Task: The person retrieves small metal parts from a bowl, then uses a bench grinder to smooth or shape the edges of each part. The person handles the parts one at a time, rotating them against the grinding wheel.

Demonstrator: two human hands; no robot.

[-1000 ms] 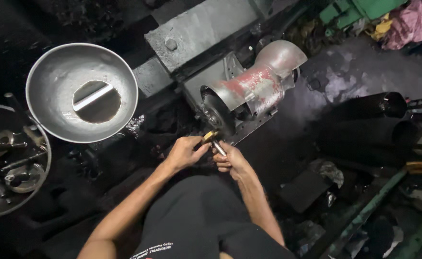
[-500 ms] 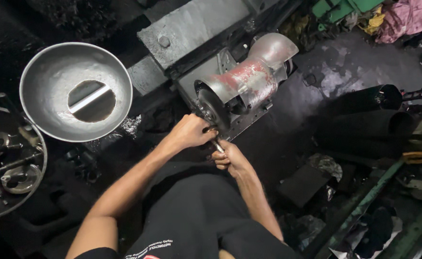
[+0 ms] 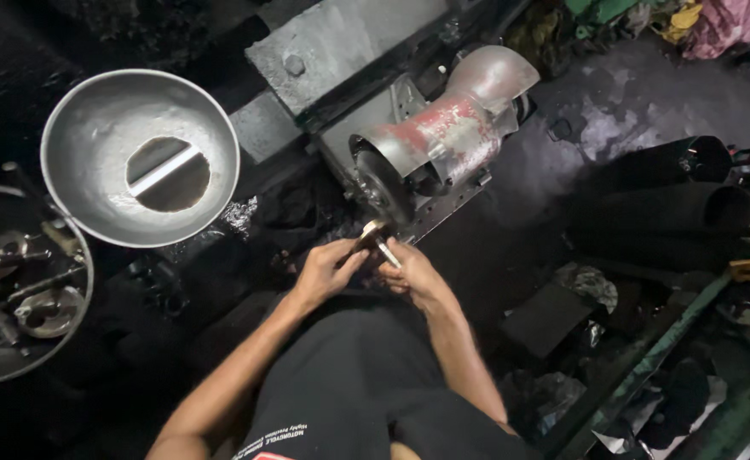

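Both my hands hold one small metal part (image 3: 378,238) just in front of a grinding wheel (image 3: 381,186). My left hand (image 3: 328,271) grips its brassy round end from the left. My right hand (image 3: 411,273) pinches its thin shiny stem from the right. The wheel sits on a bench grinder with a worn red and grey guard (image 3: 443,136). The part's tip lies close below the wheel's rim; I cannot tell whether it touches.
A wide metal funnel-like bowl (image 3: 94,128) with a hole stands at the left. A round pan (image 3: 17,281) at the far left holds several metal parts. Dark pipes (image 3: 673,196) and scrap lie at the right, with a green frame (image 3: 648,358).
My hands drew the part a little down and back from the wheel, after pressing it closer half a second ago. The view shifted slightly.
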